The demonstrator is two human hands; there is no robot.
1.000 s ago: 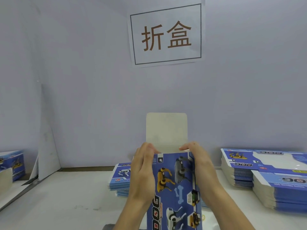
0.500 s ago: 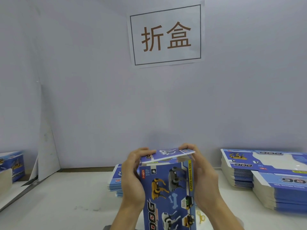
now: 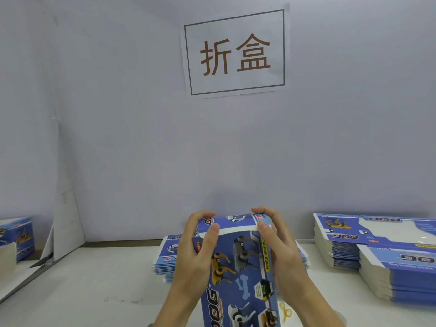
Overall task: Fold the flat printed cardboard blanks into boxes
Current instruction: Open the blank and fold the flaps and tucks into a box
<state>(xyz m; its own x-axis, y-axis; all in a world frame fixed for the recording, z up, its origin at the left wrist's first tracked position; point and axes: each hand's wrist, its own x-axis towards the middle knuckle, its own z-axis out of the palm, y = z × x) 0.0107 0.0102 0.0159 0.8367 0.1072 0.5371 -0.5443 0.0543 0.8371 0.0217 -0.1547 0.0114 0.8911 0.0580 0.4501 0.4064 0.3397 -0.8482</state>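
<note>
A blue printed box with robot-dog pictures stands upright in front of me, held between both hands. My left hand grips its left side, fingers curled over the top and thumb against the front. On the other side my right hand grips the box the same way. The top flap lies bent down over the opening, its white edge showing between my thumbs. The box bottom is out of frame.
A low pile of flat blanks lies on the white table behind the box. Taller stacks of blanks fill the right side. More printed boxes sit at far left. A paper sign hangs on the wall.
The top flap stood upright, white side toward me, a second ago. It has been folded forward and down over the opening, and my fingers and thumbs now hold it down.
</note>
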